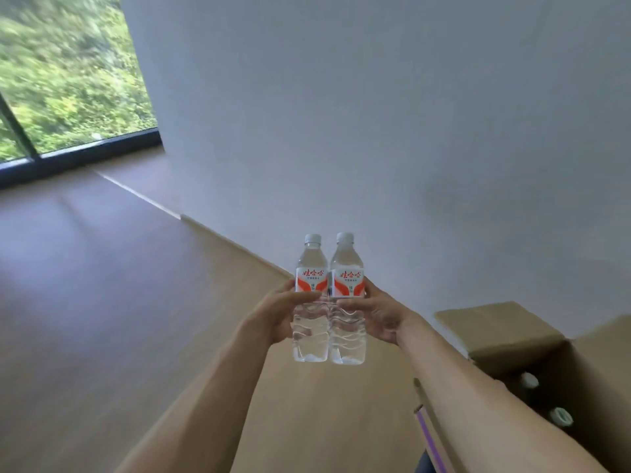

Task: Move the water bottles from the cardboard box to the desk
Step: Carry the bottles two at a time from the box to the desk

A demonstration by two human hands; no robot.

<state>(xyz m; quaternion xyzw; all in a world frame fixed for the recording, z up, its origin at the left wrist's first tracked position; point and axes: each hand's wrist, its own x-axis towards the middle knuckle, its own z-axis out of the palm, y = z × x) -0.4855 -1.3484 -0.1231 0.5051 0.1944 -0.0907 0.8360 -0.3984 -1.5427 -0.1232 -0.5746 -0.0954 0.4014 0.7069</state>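
Observation:
Two clear water bottles with white caps and red-and-white labels are held upright side by side in front of me, above the floor. My left hand [278,314] grips the left water bottle [310,268] around its middle. My right hand [379,317] grips the right water bottle [345,268] the same way. The two bottles touch each other. At the lower right stands the open cardboard box [505,336] with its flaps up. Inside it, the caps of two more bottles [528,380] show in the dark interior. No desk is in view.
A brown wooden floor [102,302] spreads to the left and ahead. A white wall [375,131] runs diagonally behind the bottles. A large window with a dark frame [85,151] sits at the upper left, with greenery outside.

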